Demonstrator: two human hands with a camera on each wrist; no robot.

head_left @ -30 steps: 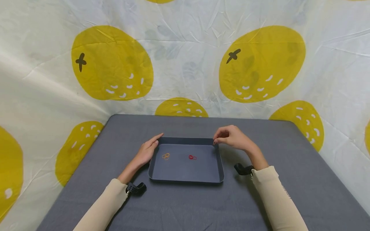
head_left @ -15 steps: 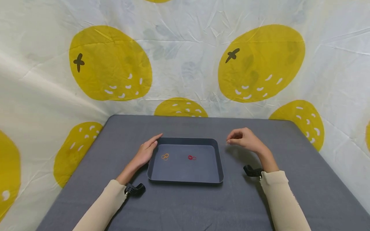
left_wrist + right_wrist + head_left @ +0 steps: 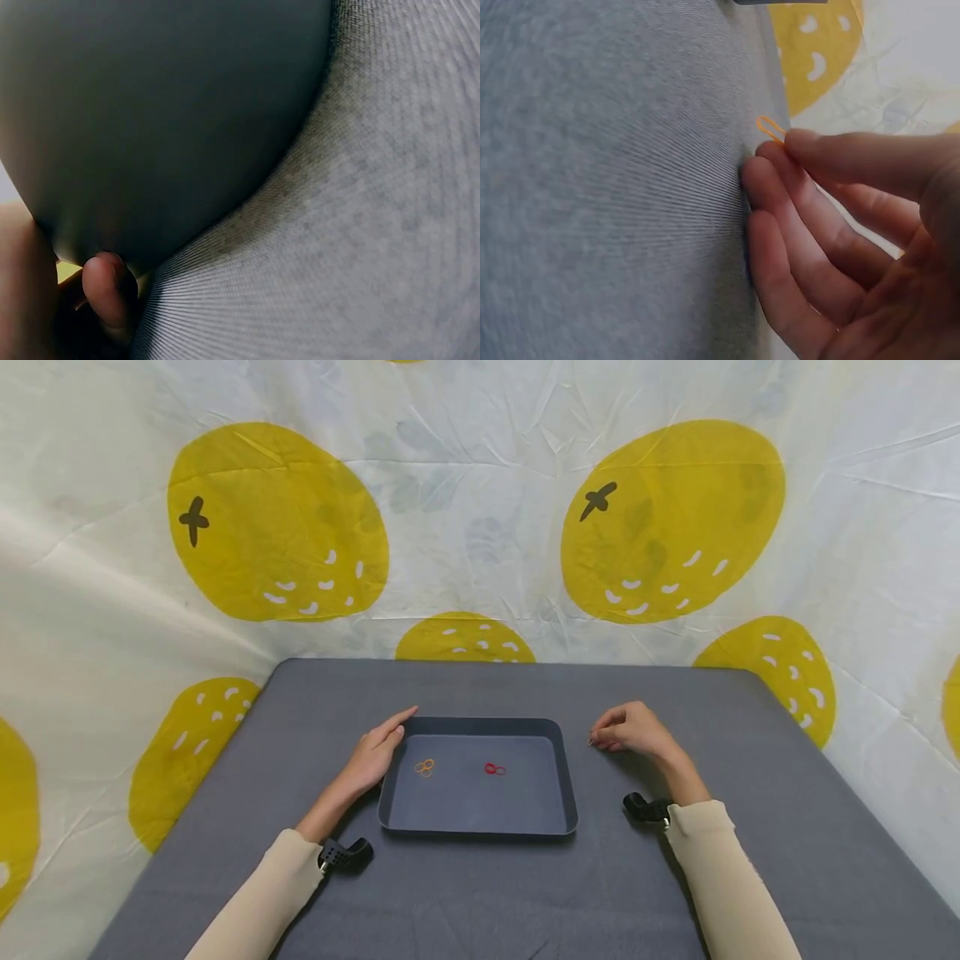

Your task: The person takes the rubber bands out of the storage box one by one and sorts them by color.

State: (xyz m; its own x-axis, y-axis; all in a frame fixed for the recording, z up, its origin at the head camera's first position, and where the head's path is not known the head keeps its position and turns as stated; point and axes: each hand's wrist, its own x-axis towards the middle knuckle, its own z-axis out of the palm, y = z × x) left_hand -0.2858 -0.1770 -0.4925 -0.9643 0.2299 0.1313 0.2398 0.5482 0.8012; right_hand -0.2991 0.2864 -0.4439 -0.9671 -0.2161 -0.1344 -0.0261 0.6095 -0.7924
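A dark grey tray [image 3: 480, 822] lies on the cloth-covered table, with orange rubber bands [image 3: 425, 767] on its left half and red rubber bands [image 3: 494, 769] near its middle. At the tray's left wall, my left hand [image 3: 369, 760] grips the edge, thumb over the rim and fingers along the outside. The left wrist view shows the dark wall close up and a fingertip [image 3: 106, 289] against it. Right of the tray, my right hand [image 3: 633, 729] is low over the cloth. In the right wrist view its thumb and index finger pinch a small orange rubber band [image 3: 769, 129].
Grey cloth [image 3: 480, 893] covers the table around the tray. Behind it hangs a white curtain [image 3: 480, 527] printed with large yellow fruit shapes. Black cameras are strapped to the left wrist [image 3: 347, 855] and the right wrist [image 3: 645, 808].
My right hand has moved right, away from the tray's back right corner, and then lowered toward the cloth. My left hand stays at the tray's left wall.
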